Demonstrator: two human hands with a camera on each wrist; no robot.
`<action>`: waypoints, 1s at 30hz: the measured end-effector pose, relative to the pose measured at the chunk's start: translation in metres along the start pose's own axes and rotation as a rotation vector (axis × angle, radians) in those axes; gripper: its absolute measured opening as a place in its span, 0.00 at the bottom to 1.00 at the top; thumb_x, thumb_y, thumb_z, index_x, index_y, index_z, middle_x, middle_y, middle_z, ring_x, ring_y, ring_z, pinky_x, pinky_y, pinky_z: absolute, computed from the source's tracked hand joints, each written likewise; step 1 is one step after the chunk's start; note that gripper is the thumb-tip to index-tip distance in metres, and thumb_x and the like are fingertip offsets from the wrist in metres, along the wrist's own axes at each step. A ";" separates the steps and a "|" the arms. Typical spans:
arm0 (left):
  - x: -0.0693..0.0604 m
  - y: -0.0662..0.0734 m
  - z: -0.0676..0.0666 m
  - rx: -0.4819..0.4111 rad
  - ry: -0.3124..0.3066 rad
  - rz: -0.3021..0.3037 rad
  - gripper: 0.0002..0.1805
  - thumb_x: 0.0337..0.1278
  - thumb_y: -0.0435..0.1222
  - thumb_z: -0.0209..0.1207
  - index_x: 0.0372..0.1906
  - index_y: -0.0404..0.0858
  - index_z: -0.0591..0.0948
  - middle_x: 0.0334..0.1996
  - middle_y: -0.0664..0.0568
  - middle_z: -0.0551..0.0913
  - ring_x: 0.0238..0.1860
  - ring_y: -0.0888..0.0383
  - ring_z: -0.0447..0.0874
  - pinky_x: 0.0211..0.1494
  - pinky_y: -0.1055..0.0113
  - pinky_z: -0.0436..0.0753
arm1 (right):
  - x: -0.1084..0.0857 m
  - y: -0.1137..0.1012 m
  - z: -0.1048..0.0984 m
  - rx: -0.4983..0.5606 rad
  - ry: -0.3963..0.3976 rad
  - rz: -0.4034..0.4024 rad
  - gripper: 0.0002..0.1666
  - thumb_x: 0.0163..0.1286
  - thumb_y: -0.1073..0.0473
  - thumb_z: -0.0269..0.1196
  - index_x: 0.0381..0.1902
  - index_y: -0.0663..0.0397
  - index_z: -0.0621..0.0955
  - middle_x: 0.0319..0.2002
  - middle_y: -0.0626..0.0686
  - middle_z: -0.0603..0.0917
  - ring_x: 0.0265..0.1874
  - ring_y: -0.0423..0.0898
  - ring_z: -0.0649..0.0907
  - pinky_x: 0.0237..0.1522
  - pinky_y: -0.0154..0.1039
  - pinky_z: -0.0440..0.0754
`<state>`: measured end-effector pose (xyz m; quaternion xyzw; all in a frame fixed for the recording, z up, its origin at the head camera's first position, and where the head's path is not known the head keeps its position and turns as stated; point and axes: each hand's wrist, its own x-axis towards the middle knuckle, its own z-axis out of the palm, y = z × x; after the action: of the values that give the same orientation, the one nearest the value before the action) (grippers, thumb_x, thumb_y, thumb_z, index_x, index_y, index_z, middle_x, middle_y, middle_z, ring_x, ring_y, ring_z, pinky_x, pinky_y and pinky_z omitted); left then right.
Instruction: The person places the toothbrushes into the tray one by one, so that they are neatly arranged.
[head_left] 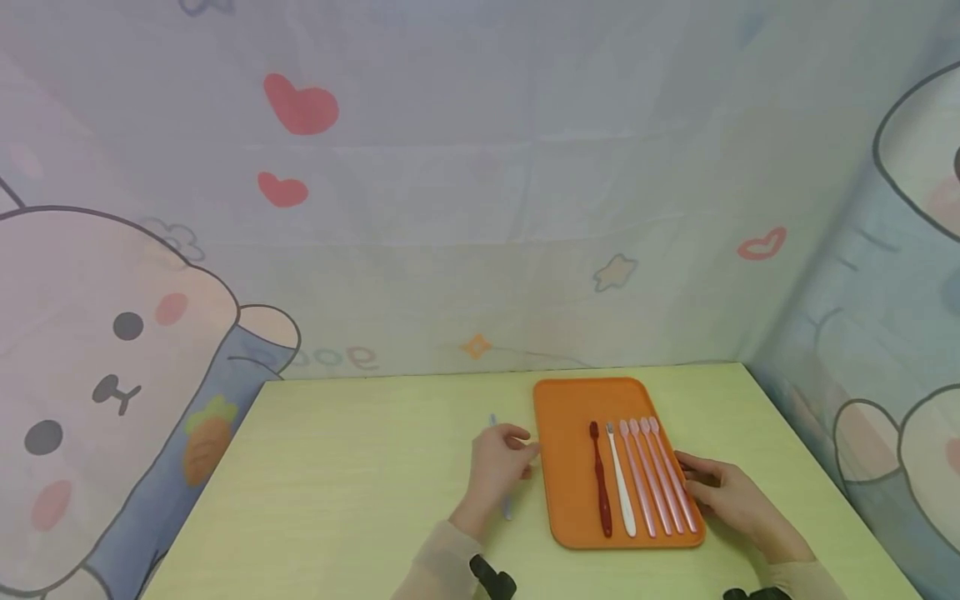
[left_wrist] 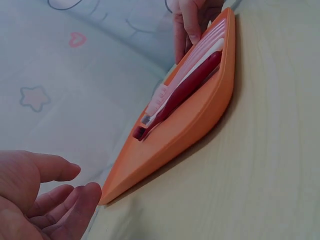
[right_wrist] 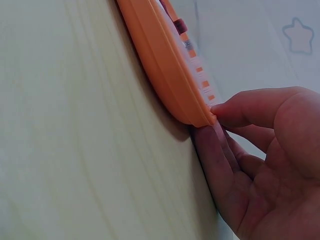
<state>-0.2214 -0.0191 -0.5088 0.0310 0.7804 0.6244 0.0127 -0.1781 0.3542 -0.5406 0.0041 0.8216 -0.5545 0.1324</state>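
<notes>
An orange tray (head_left: 566, 467) lies on the table with a row of toothbrushes along its right part: a dark red toothbrush (head_left: 602, 483), a white toothbrush (head_left: 622, 487) and several pink toothbrushes (head_left: 660, 487). My right hand (head_left: 735, 500) pinches the tray's right edge, thumb at the rim and fingers beneath it, as the right wrist view shows. By the tray's left edge is my left hand (head_left: 498, 467), fingers loosely bent around nothing, fingertips at or very near the rim. A thin light blue stick (head_left: 507, 508) lies under the left hand, its middle hidden.
The pale yellow-green table (head_left: 337, 467) extends left of the tray and a little to its right. A printed cloth backdrop (head_left: 480, 208) rises behind the table and along both sides.
</notes>
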 end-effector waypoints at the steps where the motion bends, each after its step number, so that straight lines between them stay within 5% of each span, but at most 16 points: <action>1: 0.000 -0.001 -0.003 0.004 0.005 -0.003 0.13 0.62 0.29 0.71 0.48 0.25 0.86 0.31 0.45 0.86 0.22 0.54 0.89 0.29 0.62 0.91 | 0.000 0.000 0.000 0.001 -0.001 0.000 0.36 0.83 0.62 0.59 0.80 0.73 0.62 0.72 0.75 0.73 0.67 0.66 0.79 0.50 0.45 0.90; 15: -0.002 -0.015 -0.039 0.041 0.083 -0.044 0.15 0.58 0.29 0.71 0.48 0.25 0.87 0.32 0.43 0.87 0.22 0.57 0.87 0.30 0.64 0.90 | -0.001 -0.001 0.000 -0.003 -0.009 0.004 0.36 0.84 0.62 0.58 0.81 0.73 0.61 0.73 0.75 0.71 0.67 0.64 0.79 0.51 0.45 0.90; 30: -0.008 -0.022 -0.056 0.104 0.103 -0.060 0.14 0.57 0.30 0.71 0.47 0.27 0.87 0.31 0.45 0.87 0.22 0.56 0.87 0.29 0.66 0.88 | 0.001 0.000 0.001 -0.009 -0.006 -0.001 0.35 0.84 0.63 0.57 0.81 0.73 0.60 0.74 0.76 0.69 0.69 0.68 0.76 0.50 0.46 0.90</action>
<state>-0.2170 -0.0790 -0.5182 -0.0239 0.8121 0.5829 -0.0104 -0.1789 0.3533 -0.5409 0.0015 0.8236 -0.5510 0.1347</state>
